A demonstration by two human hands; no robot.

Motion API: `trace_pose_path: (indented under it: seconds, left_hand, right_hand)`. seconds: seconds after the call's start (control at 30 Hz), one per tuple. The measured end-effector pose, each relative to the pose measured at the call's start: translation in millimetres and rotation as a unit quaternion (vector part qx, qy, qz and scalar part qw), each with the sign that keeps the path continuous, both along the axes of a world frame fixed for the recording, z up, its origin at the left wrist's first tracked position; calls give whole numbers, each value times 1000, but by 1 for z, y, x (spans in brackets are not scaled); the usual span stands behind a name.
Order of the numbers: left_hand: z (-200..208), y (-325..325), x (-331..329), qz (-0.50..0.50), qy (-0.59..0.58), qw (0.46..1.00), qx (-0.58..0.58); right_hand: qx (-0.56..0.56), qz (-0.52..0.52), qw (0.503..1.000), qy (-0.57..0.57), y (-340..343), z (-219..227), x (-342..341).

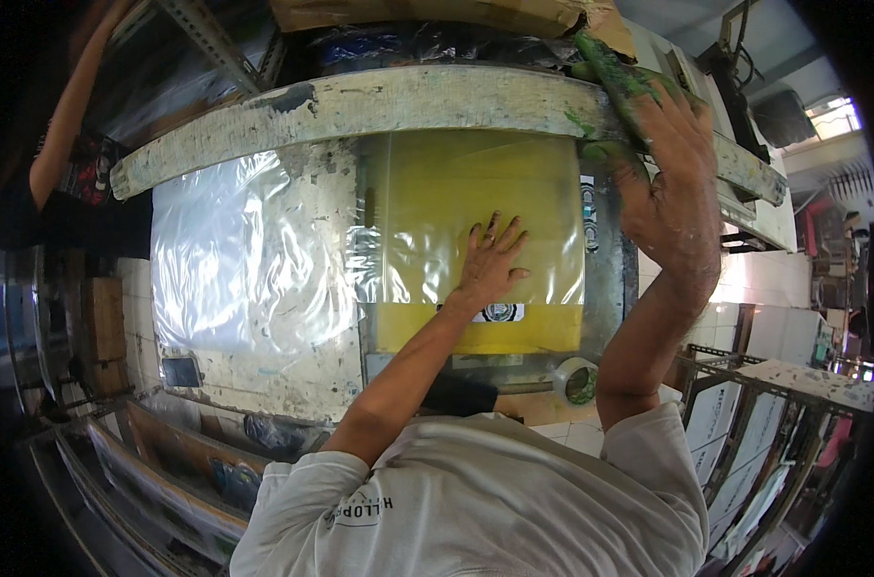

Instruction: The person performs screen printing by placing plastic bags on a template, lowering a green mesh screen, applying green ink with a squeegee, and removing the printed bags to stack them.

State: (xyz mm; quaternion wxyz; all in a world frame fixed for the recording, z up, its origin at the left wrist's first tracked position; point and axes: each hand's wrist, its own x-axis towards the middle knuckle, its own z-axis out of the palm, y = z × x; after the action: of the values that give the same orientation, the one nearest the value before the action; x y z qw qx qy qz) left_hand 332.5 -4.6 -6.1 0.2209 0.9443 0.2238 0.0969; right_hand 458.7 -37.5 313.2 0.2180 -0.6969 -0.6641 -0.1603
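My left hand (495, 258) lies flat, fingers spread, on a clear plastic sheet (427, 274) that covers most of a yellow panel (533, 332). Dark stains mark its fingertips. A black-and-white round printed label (499, 313) shows by the wrist, at the lower part of the panel. Up at the right, my right hand (672, 154) is closed on a long green-smeared object (607, 82), whose exact kind I cannot make out. It is at the right part of a long pale, paint-spotted wooden bar (437, 101) that crosses the far side of the table.
More clear plastic (206, 260) covers the table's left part, with a small dark flat object (181, 372) at its near corner. A tape roll (576, 381) sits at the near right edge. Another person's arm (66, 135) shows far left. Metal racks (745, 423) stand at the right.
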Motion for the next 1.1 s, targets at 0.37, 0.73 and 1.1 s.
trace_pose_path:
  seconds: [0.37,0.73,1.1]
  left_hand:
    - [12,9,-12,-35,-52,998,-25]
    - [38,37,-54,35,48,997,-48]
    - [44,15,-50,123,123,979,108]
  right_hand:
    - [66,64,995,-31,5,-1,4]
    - [76,62,995,-30,1,-1,4]
    - [72,61,995,-26,3,-1,-4]
